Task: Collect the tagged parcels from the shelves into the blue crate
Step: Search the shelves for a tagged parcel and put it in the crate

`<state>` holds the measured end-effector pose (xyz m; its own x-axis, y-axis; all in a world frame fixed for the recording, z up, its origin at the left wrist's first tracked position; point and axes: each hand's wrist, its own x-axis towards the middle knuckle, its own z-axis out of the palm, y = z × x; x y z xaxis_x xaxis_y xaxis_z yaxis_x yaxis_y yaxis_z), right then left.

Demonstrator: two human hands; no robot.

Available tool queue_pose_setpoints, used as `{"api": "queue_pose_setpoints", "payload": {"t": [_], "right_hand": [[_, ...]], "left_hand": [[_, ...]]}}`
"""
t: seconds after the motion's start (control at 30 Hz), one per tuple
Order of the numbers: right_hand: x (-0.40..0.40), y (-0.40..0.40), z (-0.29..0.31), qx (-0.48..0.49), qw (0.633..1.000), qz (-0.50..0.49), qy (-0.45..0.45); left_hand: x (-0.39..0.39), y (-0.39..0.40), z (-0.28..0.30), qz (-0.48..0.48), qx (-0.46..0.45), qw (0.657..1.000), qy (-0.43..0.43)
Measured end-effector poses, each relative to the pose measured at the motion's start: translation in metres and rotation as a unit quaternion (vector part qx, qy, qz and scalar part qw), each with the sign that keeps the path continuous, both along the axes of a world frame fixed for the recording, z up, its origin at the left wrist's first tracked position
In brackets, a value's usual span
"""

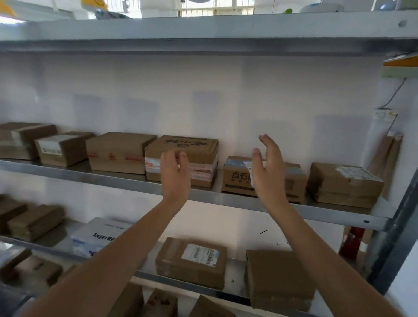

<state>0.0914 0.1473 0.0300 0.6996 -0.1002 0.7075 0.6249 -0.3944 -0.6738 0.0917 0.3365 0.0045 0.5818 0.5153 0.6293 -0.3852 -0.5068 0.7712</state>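
Observation:
Both my arms reach up toward the middle shelf (122,180). My left hand (174,174) is open, fingers apart, in front of a brown printed parcel (198,149) with red-and-white tape on its front. My right hand (267,167) is open too, palm turned left, in front of a low brown parcel (237,178) with dark print and a white label on its top. Neither hand holds anything. More cardboard parcels line this shelf: a plain box (116,152), a labelled box (61,148) to the left, and a labelled one (343,183) at the right end. No blue crate is in view.
The shelf below carries a labelled flat parcel (195,259), a plain brown box (277,275), a white printed box (96,235) and blurred brown parcels at left. The top shelf board (197,34) runs overhead. A grey upright post (397,226) closes the right side.

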Motion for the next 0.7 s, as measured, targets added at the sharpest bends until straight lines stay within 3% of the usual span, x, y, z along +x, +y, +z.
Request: {"api": "queue_pose_setpoints", "payload": {"t": [0.23,0.53,0.7], "right_hand": [[0.001,0.094,-0.013,0.004,0.993,0.076,0.087],[0.037,0.139,-0.044,0.071,0.978,0.010,0.194],[0.038,0.145,-0.049,0.073,0.975,-0.021,0.207]], "left_hand": [[0.004,0.073,0.004,0.054,-0.032,0.998,0.032],[0.034,0.125,-0.020,-0.160,-0.079,0.976,0.123],[0.037,0.128,-0.020,-0.213,-0.105,0.964,0.122]]}}
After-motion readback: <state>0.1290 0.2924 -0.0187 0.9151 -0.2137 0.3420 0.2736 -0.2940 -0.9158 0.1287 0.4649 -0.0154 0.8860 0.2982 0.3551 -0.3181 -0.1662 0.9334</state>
